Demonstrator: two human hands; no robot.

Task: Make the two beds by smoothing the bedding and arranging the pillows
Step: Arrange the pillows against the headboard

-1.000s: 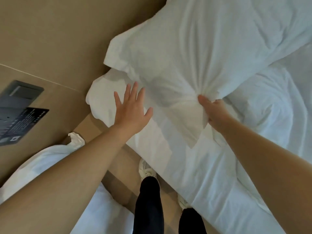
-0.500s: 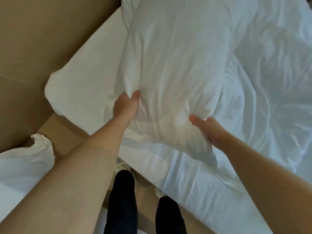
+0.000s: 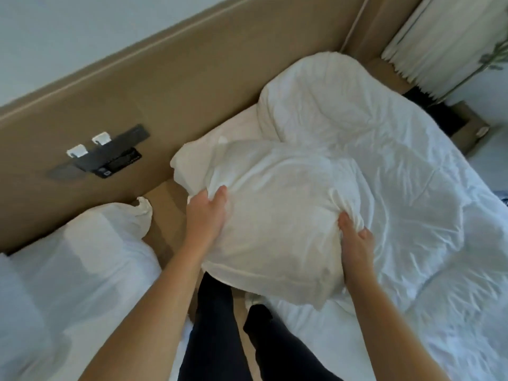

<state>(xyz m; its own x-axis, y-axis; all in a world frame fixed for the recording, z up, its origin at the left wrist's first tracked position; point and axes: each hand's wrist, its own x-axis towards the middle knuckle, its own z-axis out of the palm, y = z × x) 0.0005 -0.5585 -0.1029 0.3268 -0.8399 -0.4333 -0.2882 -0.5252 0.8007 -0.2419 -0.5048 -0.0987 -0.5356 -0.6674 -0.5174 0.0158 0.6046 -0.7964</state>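
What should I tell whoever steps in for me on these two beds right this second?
Left hand: grips the near pillow at its left edge.
Right hand: grips its right side, fabric bunched.
The pillow is held over the bed's near edge; a second pillow lies by the headboard.
Done: nothing finished; the duvet is wrinkled.
Left: place both pillows, smooth the duvet, then make the other bed.

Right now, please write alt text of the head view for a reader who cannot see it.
A person's left hand and right hand grip a white pillow by its two sides, over the edge of a rumpled white bed. A second white bed lies to the left; a tan headboard runs behind both.
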